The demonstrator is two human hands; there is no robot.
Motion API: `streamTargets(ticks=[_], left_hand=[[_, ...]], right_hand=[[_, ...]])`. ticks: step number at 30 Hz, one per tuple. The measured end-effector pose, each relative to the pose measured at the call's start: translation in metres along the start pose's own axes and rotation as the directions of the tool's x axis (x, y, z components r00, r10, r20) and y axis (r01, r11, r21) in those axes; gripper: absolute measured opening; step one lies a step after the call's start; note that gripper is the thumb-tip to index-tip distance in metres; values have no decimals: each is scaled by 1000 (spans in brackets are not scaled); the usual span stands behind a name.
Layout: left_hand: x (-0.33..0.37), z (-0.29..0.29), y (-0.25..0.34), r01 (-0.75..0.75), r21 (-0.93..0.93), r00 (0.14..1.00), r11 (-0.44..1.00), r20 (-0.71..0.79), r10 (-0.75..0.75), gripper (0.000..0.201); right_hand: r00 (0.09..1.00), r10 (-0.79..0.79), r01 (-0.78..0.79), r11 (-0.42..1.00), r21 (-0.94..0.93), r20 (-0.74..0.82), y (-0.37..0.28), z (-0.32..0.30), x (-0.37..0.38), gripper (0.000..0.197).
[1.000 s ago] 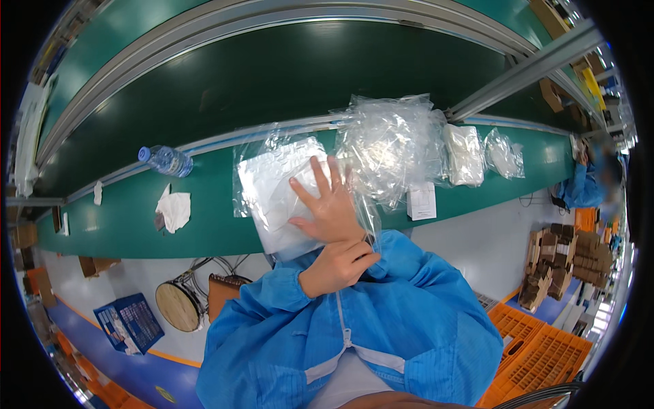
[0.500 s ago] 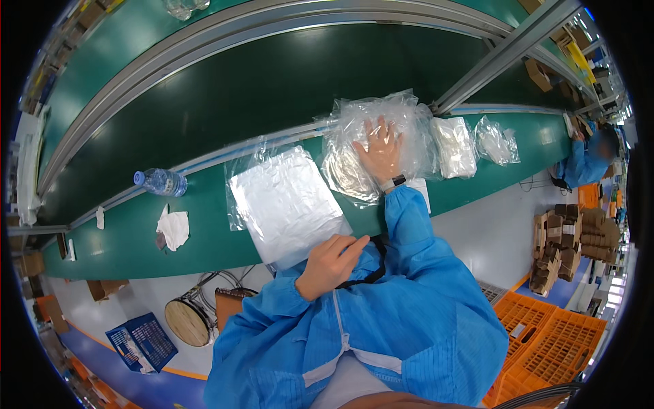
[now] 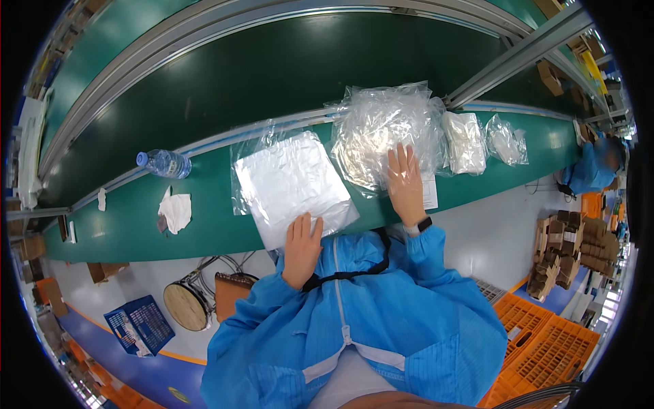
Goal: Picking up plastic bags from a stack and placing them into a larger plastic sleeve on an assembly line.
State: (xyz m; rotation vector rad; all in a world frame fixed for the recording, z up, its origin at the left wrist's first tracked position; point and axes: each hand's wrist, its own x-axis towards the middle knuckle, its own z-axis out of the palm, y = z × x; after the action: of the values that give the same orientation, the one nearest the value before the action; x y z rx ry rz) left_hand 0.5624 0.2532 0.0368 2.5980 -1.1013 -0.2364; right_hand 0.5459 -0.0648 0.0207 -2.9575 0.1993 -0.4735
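My left hand (image 3: 302,247) lies with its fingers stretched out on the near edge of a silvery-white flat bag (image 3: 289,180), which rests on a clear plastic bag (image 3: 240,194). To the right, my right hand (image 3: 407,185) is open, fingers extended, over the near edge of a heap of clear plastic bags (image 3: 381,129). Whether it presses on the heap or only hovers, I cannot tell. A white printed sheet (image 3: 429,191) sticks out beside that hand. Further right lie a stack of folded clear bags (image 3: 465,144) and a small crumpled clear bag (image 3: 505,140).
A water bottle (image 3: 164,164) lies on the green table (image 3: 225,235), left of the bags, near a white cloth (image 3: 176,210). A metal post (image 3: 518,58) rises behind the right side. Orange crates (image 3: 545,347) and a round stool (image 3: 185,307) stand below. Another person (image 3: 594,167) works far right.
My right hand has drawn back toward me from the middle of the clear bag heap. My left hand has opened out and moved from my chest onto the silvery bag.
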Motion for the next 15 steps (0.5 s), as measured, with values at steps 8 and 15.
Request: streamTargets(ticks=[8, 15], left_hand=[[-18, 20, -16, -87, 49, 988, 995, -126, 92, 42], [-20, 13, -17, -3, -131, 992, 991, -126, -14, 29]], right_hand=[[953, 214, -199, 976, -92, 212, -59, -44, -70, 51], [939, 252, -247, 968, -51, 233, -87, -67, -66, 47]])
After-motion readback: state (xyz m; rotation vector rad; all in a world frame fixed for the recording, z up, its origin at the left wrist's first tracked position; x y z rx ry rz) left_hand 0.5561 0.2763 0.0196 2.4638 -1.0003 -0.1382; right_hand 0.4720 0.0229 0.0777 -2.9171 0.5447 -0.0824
